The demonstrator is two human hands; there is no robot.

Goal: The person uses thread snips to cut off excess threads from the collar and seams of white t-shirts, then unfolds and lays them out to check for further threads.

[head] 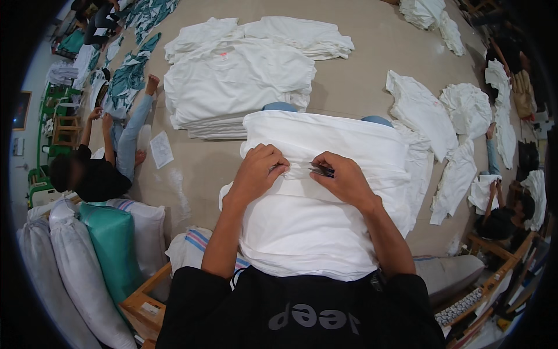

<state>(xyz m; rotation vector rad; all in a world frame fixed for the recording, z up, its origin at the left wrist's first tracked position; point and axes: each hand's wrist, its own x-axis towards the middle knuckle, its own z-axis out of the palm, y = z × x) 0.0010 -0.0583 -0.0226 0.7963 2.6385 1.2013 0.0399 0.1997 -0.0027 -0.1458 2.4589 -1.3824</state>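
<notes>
White fabric, seemingly a garment [301, 227], is spread over my lap and knees in loose folds. My left hand [260, 168] pinches a small gathered bit of it between thumb and fingers near the middle. Just to the right, my right hand [344, 176] grips small thread snips [321, 170]. Their two dark pointed blades face left towards the pinched cloth, a short gap away from it. Part of the snips is hidden inside my fingers.
Beyond my knees lies a stack of white shirts [235, 83] on the floor [348, 83]. More white garments [420, 115] lie to the right. A seated person [102, 174] works at left, another [508, 213] at right. Filled sacks [109, 244] and a wooden frame [146, 312] stand at lower left.
</notes>
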